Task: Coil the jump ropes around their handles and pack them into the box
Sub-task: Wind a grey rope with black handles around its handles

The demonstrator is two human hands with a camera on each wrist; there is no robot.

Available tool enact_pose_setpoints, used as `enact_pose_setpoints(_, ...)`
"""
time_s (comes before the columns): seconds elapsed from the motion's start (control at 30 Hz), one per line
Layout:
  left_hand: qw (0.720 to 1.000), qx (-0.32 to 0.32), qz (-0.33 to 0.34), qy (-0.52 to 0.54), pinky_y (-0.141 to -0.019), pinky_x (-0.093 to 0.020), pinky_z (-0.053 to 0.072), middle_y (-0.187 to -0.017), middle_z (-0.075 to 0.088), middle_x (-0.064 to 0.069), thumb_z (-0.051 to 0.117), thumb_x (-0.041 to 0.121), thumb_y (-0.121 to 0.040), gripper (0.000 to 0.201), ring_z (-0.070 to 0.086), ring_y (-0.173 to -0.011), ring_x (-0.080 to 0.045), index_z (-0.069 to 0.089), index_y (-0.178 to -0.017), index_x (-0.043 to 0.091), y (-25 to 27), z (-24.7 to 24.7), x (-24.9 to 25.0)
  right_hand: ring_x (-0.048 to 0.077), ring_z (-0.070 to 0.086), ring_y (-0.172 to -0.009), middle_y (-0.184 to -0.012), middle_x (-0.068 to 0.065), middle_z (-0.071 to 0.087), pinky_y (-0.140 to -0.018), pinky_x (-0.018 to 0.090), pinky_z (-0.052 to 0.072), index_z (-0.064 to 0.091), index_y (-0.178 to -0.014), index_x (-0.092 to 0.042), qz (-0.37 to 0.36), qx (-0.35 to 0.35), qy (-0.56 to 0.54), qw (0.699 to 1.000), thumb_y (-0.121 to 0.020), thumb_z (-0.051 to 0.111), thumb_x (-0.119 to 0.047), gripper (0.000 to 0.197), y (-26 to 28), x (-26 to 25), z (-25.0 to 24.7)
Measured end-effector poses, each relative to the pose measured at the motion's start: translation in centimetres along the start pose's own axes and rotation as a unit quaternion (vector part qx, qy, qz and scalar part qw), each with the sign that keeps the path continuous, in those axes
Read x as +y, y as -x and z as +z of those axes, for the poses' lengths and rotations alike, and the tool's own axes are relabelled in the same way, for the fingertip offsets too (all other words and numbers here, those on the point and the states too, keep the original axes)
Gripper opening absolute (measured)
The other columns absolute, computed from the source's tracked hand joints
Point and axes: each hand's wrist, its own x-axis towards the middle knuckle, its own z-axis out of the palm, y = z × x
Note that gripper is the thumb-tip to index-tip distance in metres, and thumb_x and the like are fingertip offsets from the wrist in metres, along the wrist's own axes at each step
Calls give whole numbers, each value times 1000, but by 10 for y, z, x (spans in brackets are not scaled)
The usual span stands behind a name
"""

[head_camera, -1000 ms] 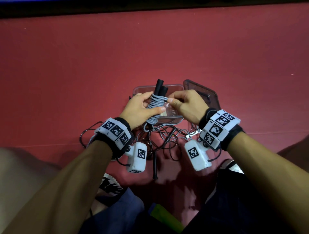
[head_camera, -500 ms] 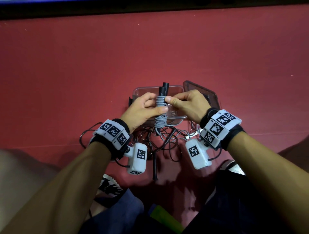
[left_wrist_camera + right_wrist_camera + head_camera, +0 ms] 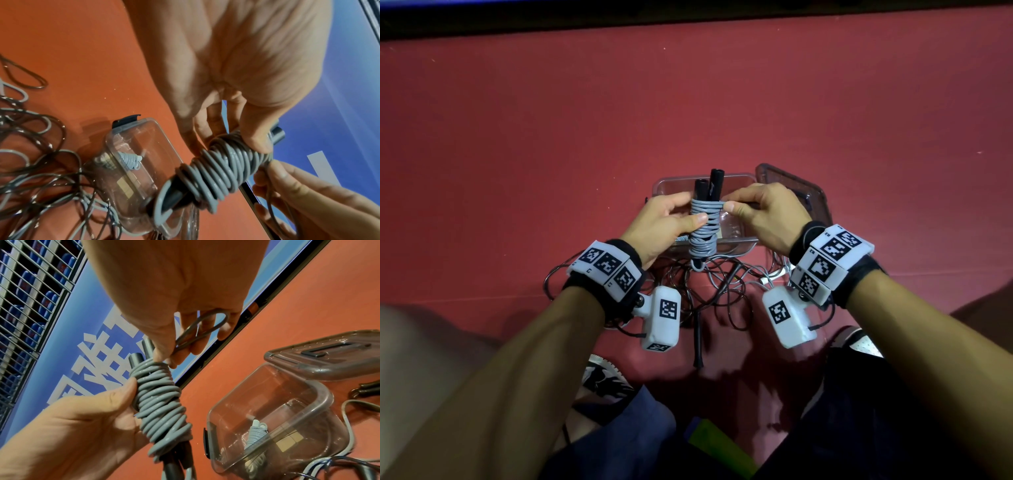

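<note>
Two black handles point(image 3: 707, 186), wound in grey jump rope point(image 3: 703, 228), sit gripped in the left hand point(image 3: 666, 228) above the clear box point(image 3: 736, 240) (another coil inside). Right hand point(image 3: 763, 214) pinches the rope's end loop point(image 3: 203, 327) at the coil's top.

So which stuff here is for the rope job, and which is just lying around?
For the job:
grey rope
left hand
right hand
box
lid
loose ropes

Just lying about:
shoes
green thing

no words read clearly. the wristbands point(image 3: 608, 266) carry square black-and-white coded tags with tiny characters too small to make out; the blue banner point(image 3: 98, 344) shows white block characters, cut off and unreadable.
</note>
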Motion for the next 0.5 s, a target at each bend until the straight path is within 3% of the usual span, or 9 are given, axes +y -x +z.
enact_pose_setpoints(0.1, 1000, -3, -7, -1, -95, -28, 54, -104, 75, -1, 56, -7, -97, 30, 71, -98, -13, 66, -114, 15, 1, 0, 2, 21, 65, -99, -101, -1, 70, -94, 40, 50, 76, -110, -20, -10, 0, 0, 1000, -96, 65, -28, 20, 0, -1, -1)
enact_pose_setpoints(0.3, 997, 21, -50, 63, -104, -53, 51, -123, 69, -18, 49, -8, -100, 29, 64, -120, -35, 55, -123, 8, 1, -3, 2, 21, 63, -102, -102, -2, 68, -97, 43, 49, 74, -116, -22, -14, -15, -24, 999, -97, 60, -15, 25, -1, 1, 0)
enact_pose_setpoints(0.5, 996, 24, -54, 68, -107, -52, 49, -122, 68, -17, 52, -3, -100, 22, 64, -120, -33, 56, -121, 5, 1, 1, 4, 18, 65, -97, -97, -4, 69, -96, 40, 50, 77, -110, -19, 2, -2, -48, 999, -94, 66, -16, 19, 0, 1, -1)
